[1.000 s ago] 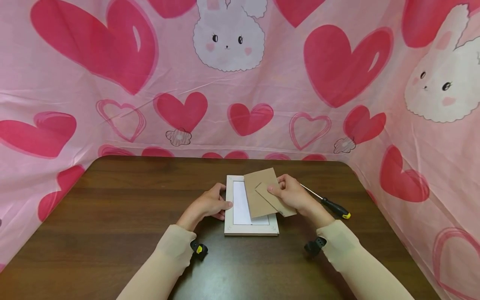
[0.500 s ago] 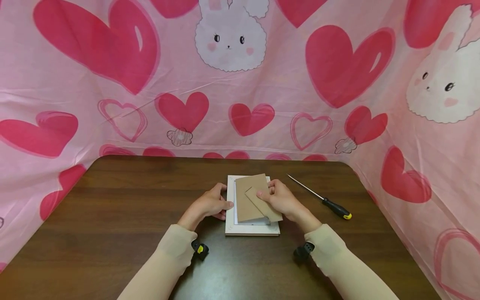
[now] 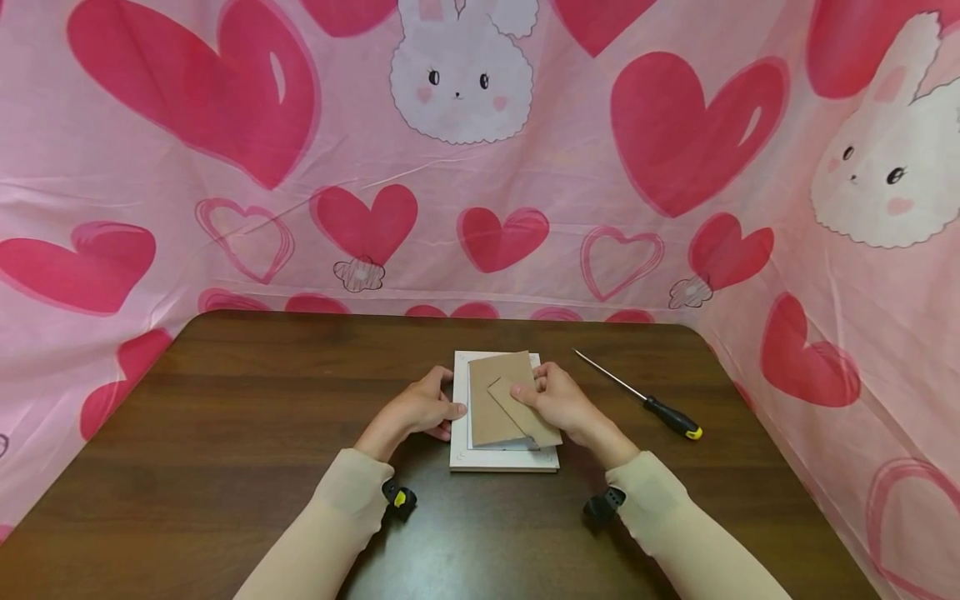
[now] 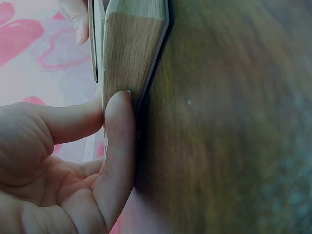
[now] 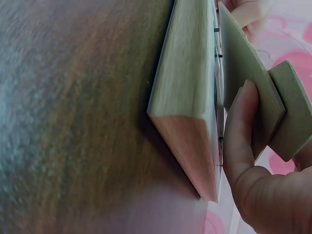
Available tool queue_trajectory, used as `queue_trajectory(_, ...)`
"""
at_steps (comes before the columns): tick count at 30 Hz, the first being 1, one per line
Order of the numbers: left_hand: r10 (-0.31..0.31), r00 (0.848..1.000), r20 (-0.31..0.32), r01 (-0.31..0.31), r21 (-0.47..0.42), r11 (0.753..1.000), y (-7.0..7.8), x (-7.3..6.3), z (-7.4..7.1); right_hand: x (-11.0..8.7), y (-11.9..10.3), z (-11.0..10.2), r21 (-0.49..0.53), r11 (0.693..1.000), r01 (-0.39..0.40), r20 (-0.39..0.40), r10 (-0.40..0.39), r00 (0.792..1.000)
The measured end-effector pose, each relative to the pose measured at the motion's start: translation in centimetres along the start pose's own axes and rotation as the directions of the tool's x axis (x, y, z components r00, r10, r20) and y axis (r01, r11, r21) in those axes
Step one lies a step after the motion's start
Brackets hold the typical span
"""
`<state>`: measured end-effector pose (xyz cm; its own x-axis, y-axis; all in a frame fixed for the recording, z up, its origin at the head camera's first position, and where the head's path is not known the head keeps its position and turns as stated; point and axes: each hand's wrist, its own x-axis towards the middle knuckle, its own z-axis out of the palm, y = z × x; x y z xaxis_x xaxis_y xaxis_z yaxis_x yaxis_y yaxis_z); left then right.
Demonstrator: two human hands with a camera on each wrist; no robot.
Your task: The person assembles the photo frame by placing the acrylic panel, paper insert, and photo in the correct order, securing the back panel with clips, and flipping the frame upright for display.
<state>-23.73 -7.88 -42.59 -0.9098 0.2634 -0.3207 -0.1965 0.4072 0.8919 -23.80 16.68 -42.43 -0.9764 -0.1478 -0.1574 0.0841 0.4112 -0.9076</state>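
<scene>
Two pieces, both gripped

On the table (image 3: pixel 225 433) I see the white frame (image 3: pixel 498 461) lying flat; over it is the brown board (image 3: pixel 491 417), tilted. The left hand (image 3: pixel 422 406) pinches the frame's left edge, the right hand (image 3: pixel 558 402) the board's right side. A screwdriver (image 3: pixel 649 402) lies farther right.

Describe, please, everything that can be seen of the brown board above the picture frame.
The brown board is a thin, stiff rectangle that looks like cardboard. A narrower strip of similar material lies diagonally across its upper face, its lower end sticking out past the board's edge. The right hand pinches it at its right side, thumb above. It is tilted over the picture frame, right side seemingly raised; whether its left edge touches the frame, I cannot tell.
</scene>
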Motion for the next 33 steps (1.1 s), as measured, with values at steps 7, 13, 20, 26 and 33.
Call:
queue_trajectory(7, 0.001, 1.000, 0.002, -0.001, 0.000, 1.000, 0.0, 0.1, 0.0, 0.0, 0.1, 0.3, -0.009, 1.000, -0.003, -0.013, 0.003, 1.000)
queue_trajectory(13, -0.001, 1.000, 0.002, 0.001, 0.002, 1.000, 0.0, 0.0, 0.0, -0.2, 0.1, 0.5, -0.160, 0.987, 0.026, -0.069, -0.037, 0.997)
queue_trajectory(20, -0.001, 1.000, 0.004, 0.001, 0.004, 1.000, 0.0, 0.0, -0.1, -0.3, -0.2, 0.4, -0.440, 0.895, 0.078, -0.091, -0.131, 0.987)
queue_trajectory(26, -0.008, 1.000, 0.007, 0.008, -0.007, 1.000, -0.1, 0.2, 0.0, -0.3, -0.6, 0.5, -0.523, 0.851, 0.033, -0.090, -0.094, 0.991)
queue_trajectory(33, -0.004, 1.000, 0.007, 0.004, 0.002, 1.000, -0.2, 0.3, 0.0, -0.3, -1.0, 0.6, -0.577, 0.817, 0.024, -0.087, -0.091, 0.992)
